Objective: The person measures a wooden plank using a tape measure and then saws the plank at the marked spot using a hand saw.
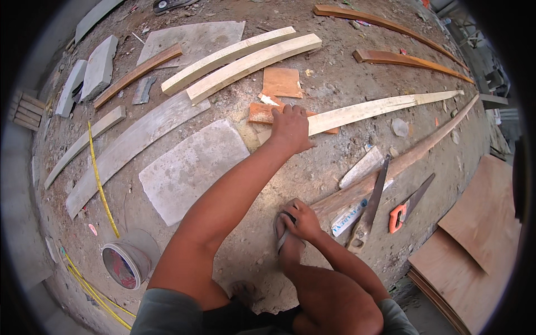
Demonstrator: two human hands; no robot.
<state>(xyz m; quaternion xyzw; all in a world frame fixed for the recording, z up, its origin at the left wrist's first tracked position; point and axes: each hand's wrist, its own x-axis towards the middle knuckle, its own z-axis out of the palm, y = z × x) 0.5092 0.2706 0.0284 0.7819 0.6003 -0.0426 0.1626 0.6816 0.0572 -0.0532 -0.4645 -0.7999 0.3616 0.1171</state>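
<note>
My left hand [290,129] reaches forward and is closed over the near end of a long pale timber [363,115]. Beneath that end lies a reddish-brown wood block [259,113], and a square orange-brown tile-like piece [281,82] is just beyond. Down by my sandaled foot [291,254], my right hand [301,221] has its fingers curled. Something dark shows at those fingers, but I cannot make out whether it is held or part of the sandal. To its right are a wooden-handled handsaw [373,205] and a smaller handsaw with an orange handle [397,216].
A rough log [402,162] runs rightward. Two pale timbers [251,64] and a grey plank [134,139] lie left of a concrete slab [195,167]. A bucket [129,262] and yellow tape measure [99,178] are lower left; plywood sheets [446,273] lie at right.
</note>
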